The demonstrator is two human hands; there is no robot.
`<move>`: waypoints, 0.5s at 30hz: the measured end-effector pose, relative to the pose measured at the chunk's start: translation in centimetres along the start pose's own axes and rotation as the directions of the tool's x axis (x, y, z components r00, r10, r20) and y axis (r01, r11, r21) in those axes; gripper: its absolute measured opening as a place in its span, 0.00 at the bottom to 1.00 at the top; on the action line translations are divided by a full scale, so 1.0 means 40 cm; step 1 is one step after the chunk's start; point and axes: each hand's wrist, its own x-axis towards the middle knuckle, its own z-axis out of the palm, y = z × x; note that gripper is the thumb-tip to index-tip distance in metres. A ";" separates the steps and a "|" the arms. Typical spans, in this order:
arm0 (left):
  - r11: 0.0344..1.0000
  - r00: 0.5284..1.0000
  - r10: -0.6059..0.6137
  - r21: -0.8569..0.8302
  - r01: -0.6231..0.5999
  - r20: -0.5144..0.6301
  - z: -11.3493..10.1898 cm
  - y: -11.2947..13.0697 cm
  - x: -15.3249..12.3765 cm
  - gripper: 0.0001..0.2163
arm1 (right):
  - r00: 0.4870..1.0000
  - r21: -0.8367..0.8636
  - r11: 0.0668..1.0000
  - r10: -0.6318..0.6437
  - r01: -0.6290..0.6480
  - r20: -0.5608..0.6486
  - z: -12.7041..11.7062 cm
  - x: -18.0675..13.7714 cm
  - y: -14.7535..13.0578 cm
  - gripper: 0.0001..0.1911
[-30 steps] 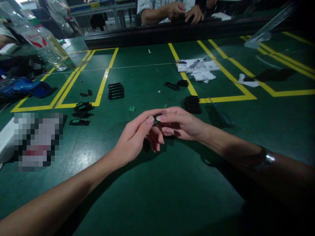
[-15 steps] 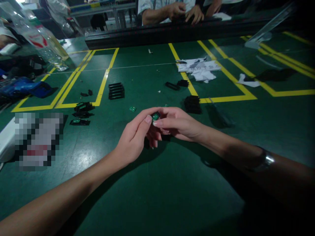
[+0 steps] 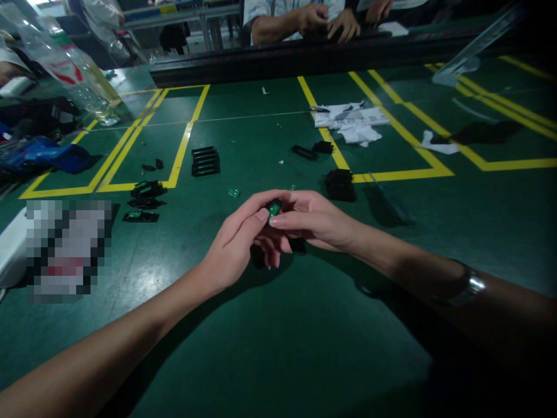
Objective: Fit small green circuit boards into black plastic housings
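Over the green table, my left hand (image 3: pixel 241 235) and my right hand (image 3: pixel 315 217) meet, both closed on one small black housing with a green circuit board (image 3: pixel 274 207) in it. Both thumbs press at its near side; the fingers behind hide most of the housing. On the table just beyond my left hand lies a loose green circuit board (image 3: pixel 234 193), and another green piece (image 3: pixel 293 187) shows past my right hand. A row of black housings (image 3: pixel 205 161) lies farther off. To the left are several black housings (image 3: pixel 141 216), some with green boards in them.
A stack of black parts (image 3: pixel 340 184) and a thin tool (image 3: pixel 389 197) lie right of my hands. Crumpled white paper (image 3: pixel 348 122) is behind them. Plastic bottles (image 3: pixel 82 78) stand far left, near a blue tool (image 3: pixel 47 155). Beyond a black rail (image 3: pixel 261 62), a co-worker's hands (image 3: pixel 326 23) show.
Both hands stay almost in place around the housing. The lower fingers of my left hand have shifted slightly, and the green board shows a little more between the thumbs.
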 end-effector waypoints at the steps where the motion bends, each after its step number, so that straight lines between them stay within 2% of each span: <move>1: 1.000 1.000 -0.003 -0.013 0.003 0.012 -0.001 0.000 0.000 0.18 | 1.000 -0.001 1.000 0.003 -0.003 -0.012 0.001 0.000 -0.001 0.10; 10: 0.998 0.997 -0.005 -0.063 0.010 0.074 0.000 0.004 -0.007 0.15 | 0.998 0.043 0.998 0.053 -0.052 -0.020 -0.001 0.000 -0.006 0.18; 15: 0.997 0.997 -0.001 -0.077 0.008 0.082 0.005 0.006 -0.010 0.14 | 0.998 0.030 0.998 0.056 -0.055 -0.034 -0.001 0.000 -0.007 0.17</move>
